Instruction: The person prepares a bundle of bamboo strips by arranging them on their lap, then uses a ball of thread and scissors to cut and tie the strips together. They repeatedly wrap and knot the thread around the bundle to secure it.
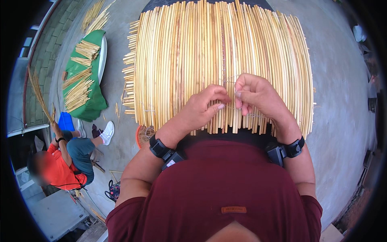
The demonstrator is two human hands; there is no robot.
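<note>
A mat of pale reed stalks (181,60), laid side by side and bound by rows of thin thread, spreads out before me. Over its near part, my left hand (203,105) is curled, with thumb and fingers close together on a thin thread. Just to its right, my right hand (258,94) pinches the thread between thumb and forefinger. The thread (229,82) also crosses the stalks just beyond my fingertips. It is too fine to follow all the way, and the fingers partly hide it.
More stalk ends jut out at the mat's left side. To the left, a green cloth (96,90) carries several bundles of cut stalks (78,96). A seated person in orange (66,169) holds long stalks (38,94), beside a blue container (65,121). An orange-rimmed basket (141,136) stands below the mat.
</note>
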